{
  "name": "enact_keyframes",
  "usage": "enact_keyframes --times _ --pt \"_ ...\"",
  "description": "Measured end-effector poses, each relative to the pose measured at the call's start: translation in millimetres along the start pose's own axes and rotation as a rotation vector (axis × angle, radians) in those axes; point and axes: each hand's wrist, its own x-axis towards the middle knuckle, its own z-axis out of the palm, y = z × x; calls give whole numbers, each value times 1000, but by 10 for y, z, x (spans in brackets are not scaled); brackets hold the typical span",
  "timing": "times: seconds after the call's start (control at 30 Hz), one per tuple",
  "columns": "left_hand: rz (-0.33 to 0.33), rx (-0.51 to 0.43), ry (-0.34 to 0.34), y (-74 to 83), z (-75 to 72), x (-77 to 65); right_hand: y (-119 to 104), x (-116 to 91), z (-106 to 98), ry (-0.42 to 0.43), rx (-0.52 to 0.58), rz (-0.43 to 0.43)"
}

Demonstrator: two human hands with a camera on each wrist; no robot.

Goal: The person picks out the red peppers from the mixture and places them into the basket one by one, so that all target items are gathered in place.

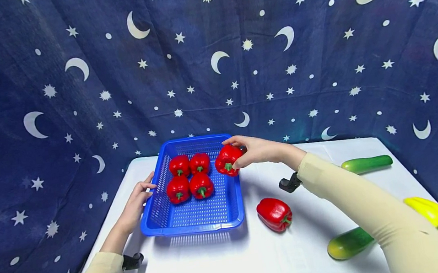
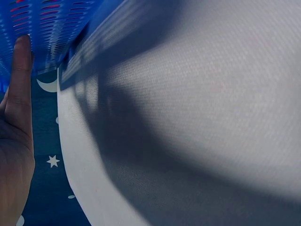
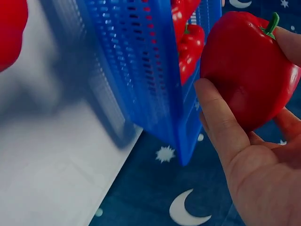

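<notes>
Red pepper (image 1: 228, 159) sits in my right hand (image 1: 260, 149), thumb and fingers (image 3: 221, 117) curled round it, grip closed on it, stem pointing down toward me in the head view. It hangs over the right rim of the blue basket (image 1: 197, 220), at the far right corner. Just left of that grip, inside the basket, four more red peppers (image 1: 188, 177) stand in a tight two-by-two block, touching each other.

My left hand (image 1: 136, 205) rests on the basket's left rim, fingers straight against the wall in the left wrist view, grip not closed on anything.

Nearer me than the right grip, a loose red pepper (image 1: 274, 213) lies on the white desk (image 1: 227, 264), just right of the basket's near corner. Right of my right forearm: a green cucumber (image 1: 366, 163), further toward me a yellow pepper (image 1: 430, 214) and a second cucumber (image 1: 347, 244), partly hidden by my sleeve. Blue star-and-moon cloth (image 1: 208, 55) hangs behind.
</notes>
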Motion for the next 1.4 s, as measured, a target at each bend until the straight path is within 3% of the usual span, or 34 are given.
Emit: enact_keyframes --times 0.3,0.63,1.0,1.4 --pt "-15 11 5 -1 -3 -5 -194 204 208 -62 -94 -44" --pt "3 16 -6 -23 -6 4 -438 380 477 -139 -125 -71" --pt "-13 22 9 7 -5 8 -527 534 782 -245 -159 -77" --pt "-2 28 1 -9 -23 14 -552 669 1073 -315 -326 -76"
